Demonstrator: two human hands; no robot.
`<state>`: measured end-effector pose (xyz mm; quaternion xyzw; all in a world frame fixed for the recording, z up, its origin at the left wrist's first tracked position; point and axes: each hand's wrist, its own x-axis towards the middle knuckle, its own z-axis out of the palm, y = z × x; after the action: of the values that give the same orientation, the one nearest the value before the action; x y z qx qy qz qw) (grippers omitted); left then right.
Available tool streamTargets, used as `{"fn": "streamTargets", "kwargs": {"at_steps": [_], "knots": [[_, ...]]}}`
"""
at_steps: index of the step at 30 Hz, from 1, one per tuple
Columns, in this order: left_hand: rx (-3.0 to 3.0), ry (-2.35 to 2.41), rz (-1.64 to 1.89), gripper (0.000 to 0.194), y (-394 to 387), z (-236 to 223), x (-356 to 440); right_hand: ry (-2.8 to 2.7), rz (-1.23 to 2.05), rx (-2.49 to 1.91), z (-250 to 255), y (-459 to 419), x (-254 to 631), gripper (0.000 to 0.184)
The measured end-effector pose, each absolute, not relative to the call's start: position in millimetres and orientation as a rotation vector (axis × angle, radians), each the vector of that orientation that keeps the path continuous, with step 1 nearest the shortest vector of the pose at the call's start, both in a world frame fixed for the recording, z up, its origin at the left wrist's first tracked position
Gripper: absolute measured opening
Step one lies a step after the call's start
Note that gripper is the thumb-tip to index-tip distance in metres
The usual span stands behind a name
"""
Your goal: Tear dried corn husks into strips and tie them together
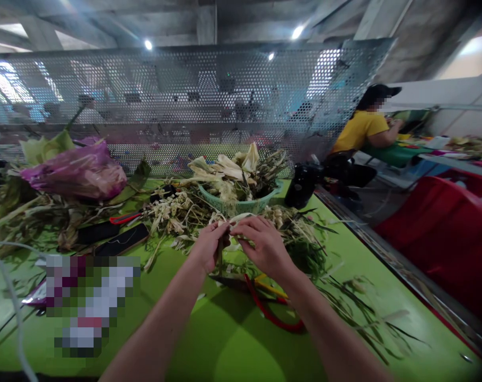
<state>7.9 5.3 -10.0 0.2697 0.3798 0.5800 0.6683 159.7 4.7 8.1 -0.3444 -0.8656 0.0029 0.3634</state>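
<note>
My left hand [212, 245] is closed, its thumb and fingers pinching a thin dried plant stem [220, 259] that hangs below them. My right hand [260, 245] meets it from the other side, fingertips pinched at a pale dried leaf strip [243, 217] that arches over the fingers. Where the fingertips come together, the exact grip is partly hidden. Under the right forearm lie scissors [264, 315] with red handles, partly covered. Just beyond the hands stands a pale green basket [241, 206] heaped with dried husks [233, 168].
Dried plant bunches [181, 212] and green stems [306, 257] surround the basket. A dark bottle [300, 185] stands right of it. At left lie a purple plastic bag [77, 172], a phone [123, 240] and a white cable [10, 286]. A person in yellow [360, 130] sits beyond.
</note>
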Motion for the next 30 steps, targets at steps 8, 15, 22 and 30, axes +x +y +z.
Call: {"fn": "streamTargets", "kwargs": {"at_steps": [8,15,22,30], "knots": [[0.587,0.872,1.266,0.028,4.1,-7.3,9.4,-2.278,-0.135,-0.883,10.9,3.6,160.7,0.035],[0.713,0.842,1.253,0.027,5.0,-12.7,10.7,-2.219,-0.063,-0.915,9.1,2.7,159.7,0.011],[1.229,0.997,1.271,0.017,4.4,-12.8,10.7,-1.859,0.391,-0.897,4.5,2.0,155.1,0.009],[1.49,1.062,1.197,0.014,2.1,-11.2,13.4,-1.554,0.779,-1.01,0.4,5.8,155.4,0.012]]}}
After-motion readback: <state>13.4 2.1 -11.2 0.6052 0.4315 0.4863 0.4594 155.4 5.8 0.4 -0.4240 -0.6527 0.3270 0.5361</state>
